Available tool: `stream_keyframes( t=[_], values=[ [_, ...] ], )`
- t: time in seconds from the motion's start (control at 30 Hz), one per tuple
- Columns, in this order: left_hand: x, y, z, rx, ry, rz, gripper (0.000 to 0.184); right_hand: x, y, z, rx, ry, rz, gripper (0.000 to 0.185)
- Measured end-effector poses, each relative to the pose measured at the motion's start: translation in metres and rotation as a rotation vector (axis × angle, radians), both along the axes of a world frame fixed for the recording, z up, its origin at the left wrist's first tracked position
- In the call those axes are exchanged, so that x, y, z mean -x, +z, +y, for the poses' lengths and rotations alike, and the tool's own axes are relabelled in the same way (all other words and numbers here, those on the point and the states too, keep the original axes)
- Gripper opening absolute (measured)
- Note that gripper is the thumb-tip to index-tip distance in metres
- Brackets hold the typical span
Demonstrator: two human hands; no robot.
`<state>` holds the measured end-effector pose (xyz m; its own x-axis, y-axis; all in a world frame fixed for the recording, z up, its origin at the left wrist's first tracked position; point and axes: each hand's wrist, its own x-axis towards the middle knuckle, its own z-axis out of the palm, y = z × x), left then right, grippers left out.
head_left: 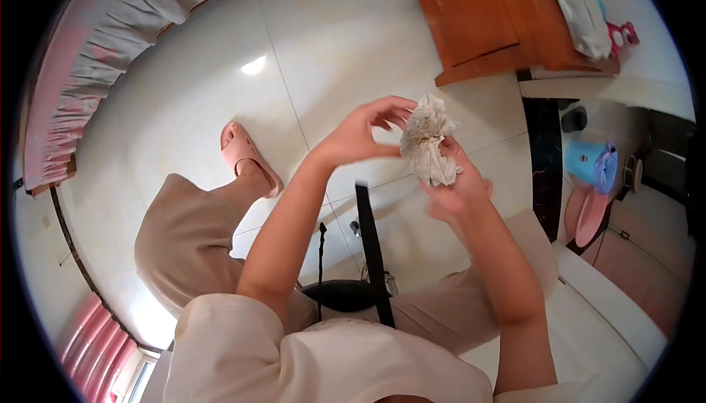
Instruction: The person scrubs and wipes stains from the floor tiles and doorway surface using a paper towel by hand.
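Observation:
A crumpled, off-white piece of paper or cloth [432,142] with a brownish spot at its middle is held up over the tiled floor. My right hand [460,182] grips it from below and the right, with fingers behind its lower part. On its left side is my left hand [368,131], thumb and fingers apart and curved towards it. The fingertips reach its left edge; whether they touch it cannot be made out.
A reddish-brown wooden cabinet [478,17] stands at the upper right. Beyond a doorway at the right are a blue bin [588,162] and a pink basin [585,215]. A bed with a ruffled skirt [110,65] lines the upper left. A pink slipper [246,154] is on my foot.

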<state>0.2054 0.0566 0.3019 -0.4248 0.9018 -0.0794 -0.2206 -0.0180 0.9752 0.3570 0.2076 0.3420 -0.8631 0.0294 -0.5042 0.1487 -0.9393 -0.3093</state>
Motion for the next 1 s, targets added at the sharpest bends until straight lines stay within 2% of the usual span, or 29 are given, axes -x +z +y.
stream_keyframes(
  t=[0.03, 0.07, 0.1, 0.17, 0.23, 0.3, 0.33, 0.4, 0.5, 0.57, 0.6, 0.67, 0.7, 0.77, 0.8, 0.87, 0.9, 0.93, 0.97, 1.0],
  values=[
    [-0.014, 0.024, 0.004, -0.116, -0.030, -0.005, 0.061, -0.006, 0.007, 0.002, 0.080, -0.008, 0.083, 0.041],
    [-0.024, 0.046, 0.004, -0.123, -0.036, -0.015, 0.067, -0.010, 0.014, 0.002, 0.164, -0.013, 0.163, 0.042],
    [-0.035, 0.059, 0.002, -0.123, -0.045, -0.007, 0.067, -0.011, 0.024, 0.003, 0.162, -0.020, 0.172, 0.042],
    [-0.050, 0.079, -0.001, -0.078, 0.111, 0.003, 0.084, -0.007, 0.043, 0.004, 0.072, -0.001, 0.133, 0.038],
    [-0.056, 0.087, 0.000, -0.141, 0.187, 0.021, 0.078, -0.013, 0.048, 0.000, 0.033, -0.004, 0.086, 0.038],
    [-0.055, 0.088, -0.005, -0.071, 0.212, 0.262, 0.066, -0.021, 0.052, -0.005, -0.007, -0.003, 0.034, 0.037],
    [-0.058, 0.089, -0.007, -0.070, 0.216, 0.269, 0.066, -0.026, 0.052, -0.008, -0.031, -0.013, 0.035, 0.035],
    [-0.063, 0.090, -0.008, -0.128, 0.244, 0.109, 0.056, -0.029, 0.057, -0.010, -0.056, -0.013, 0.038, 0.034],
    [-0.069, 0.096, -0.011, -0.152, 0.292, 0.098, 0.049, -0.032, 0.065, -0.010, -0.194, 0.012, -0.047, 0.030],
    [-0.075, 0.095, -0.013, -0.127, 0.334, 0.084, 0.043, -0.032, 0.060, -0.006, -0.358, 0.085, 0.092, 0.024],
    [-0.077, 0.094, -0.013, -0.101, 0.368, 0.069, 0.038, -0.031, 0.060, -0.005, -0.359, 0.099, 0.093, 0.024],
    [-0.079, 0.091, -0.015, -0.053, 0.403, 0.058, 0.032, -0.026, 0.060, -0.004, -0.617, 0.116, 0.056, 0.022],
    [-0.079, 0.090, -0.016, -0.001, 0.418, 0.044, 0.026, -0.023, 0.063, -0.004, -0.619, 0.132, 0.061, 0.022],
    [-0.077, 0.090, -0.017, -0.013, 0.449, -0.060, 0.022, -0.015, 0.075, -0.003, -1.078, 0.244, -0.046, 0.021],
    [-0.076, 0.089, -0.018, -0.025, 0.463, -0.163, 0.018, -0.011, 0.081, -0.001, -1.079, 0.259, -0.042, 0.021],
    [-0.071, 0.082, -0.022, 0.009, 0.458, -0.149, 0.018, -0.004, 0.089, 0.001, -0.672, 0.257, -0.066, 0.025],
    [-0.069, 0.077, -0.025, 0.046, 0.440, -0.131, 0.018, -0.002, 0.086, -0.004, -0.672, 0.279, -0.069, 0.025],
    [-0.067, 0.071, -0.026, 0.047, 0.460, -0.141, 0.018, -0.001, 0.080, -0.011, -0.809, 0.240, -0.022, 0.026],
    [-0.067, 0.062, -0.028, 0.052, 0.427, -0.056, 0.023, 0.000, 0.072, -0.016, -0.943, 0.201, 0.027, 0.028],
    [-0.067, 0.051, -0.029, 0.059, 0.394, 0.029, 0.028, 0.002, 0.058, -0.016, -0.940, 0.228, 0.025, 0.028]
  ],
)
